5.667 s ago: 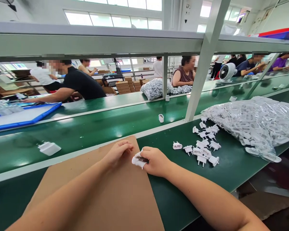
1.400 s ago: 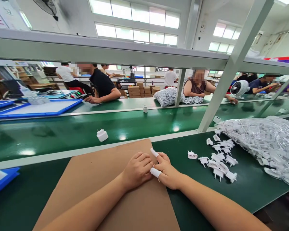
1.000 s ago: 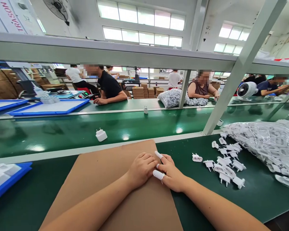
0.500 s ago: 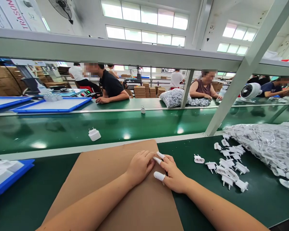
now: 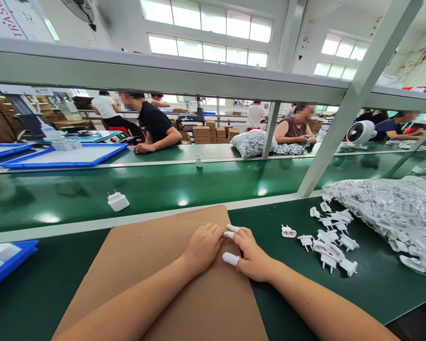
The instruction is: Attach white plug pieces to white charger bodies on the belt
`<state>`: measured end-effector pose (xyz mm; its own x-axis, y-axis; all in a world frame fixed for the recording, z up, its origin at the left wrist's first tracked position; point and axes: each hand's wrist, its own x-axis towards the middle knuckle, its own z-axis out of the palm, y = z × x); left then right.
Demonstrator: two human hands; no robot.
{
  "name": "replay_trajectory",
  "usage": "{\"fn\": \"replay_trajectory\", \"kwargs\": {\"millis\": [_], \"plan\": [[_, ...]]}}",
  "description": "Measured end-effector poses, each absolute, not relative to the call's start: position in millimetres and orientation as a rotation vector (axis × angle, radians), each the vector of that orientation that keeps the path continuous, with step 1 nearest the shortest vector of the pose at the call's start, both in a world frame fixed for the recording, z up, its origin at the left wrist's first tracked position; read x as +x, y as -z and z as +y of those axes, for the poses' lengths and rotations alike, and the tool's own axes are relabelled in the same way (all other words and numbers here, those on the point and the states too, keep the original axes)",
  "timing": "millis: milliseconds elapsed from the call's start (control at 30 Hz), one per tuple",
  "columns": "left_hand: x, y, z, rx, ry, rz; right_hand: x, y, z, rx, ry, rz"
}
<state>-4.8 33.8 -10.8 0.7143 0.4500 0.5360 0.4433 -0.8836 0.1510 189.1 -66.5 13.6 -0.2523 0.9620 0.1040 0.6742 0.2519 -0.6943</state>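
Note:
My left hand (image 5: 203, 246) rests on a brown cardboard sheet (image 5: 138, 270), its fingers curled under in a loose fist with nothing showing in them. My right hand (image 5: 252, 255) lies beside it, fingertips touching the left hand's fingers. White finger cots cover the right thumb and two fingers; the hand holds nothing. Several loose white plug pieces (image 5: 326, 239) lie on the green bench to the right of my right hand. Behind them sits a clear bag of white parts (image 5: 394, 208).
A white charger (image 5: 118, 201) and a smaller one (image 5: 199, 162) lie on the green conveyor belt beyond the cardboard. Blue trays sit at the near left (image 5: 7, 260) and across the belt (image 5: 64, 156). A slanted steel post (image 5: 337, 123) rises right of centre. Other people work opposite.
The white charger on the belt has travelled leftward. My hands stay together on the cardboard, and the right fingers have closed in against the left hand.

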Motion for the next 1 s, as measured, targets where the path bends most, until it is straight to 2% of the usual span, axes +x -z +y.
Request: {"fn": "replay_trajectory", "kwargs": {"millis": [567,1000], "plan": [[-6.7,17.4,37.5,2.855,-0.965,0.695,190.3,-9.2,-66.4,-1.392,-0.737,-1.959],[-6.7,16.3,39.0,2.822,-0.812,0.702,190.8,-8.9,-66.8,-1.378,-0.728,-1.986]]}}
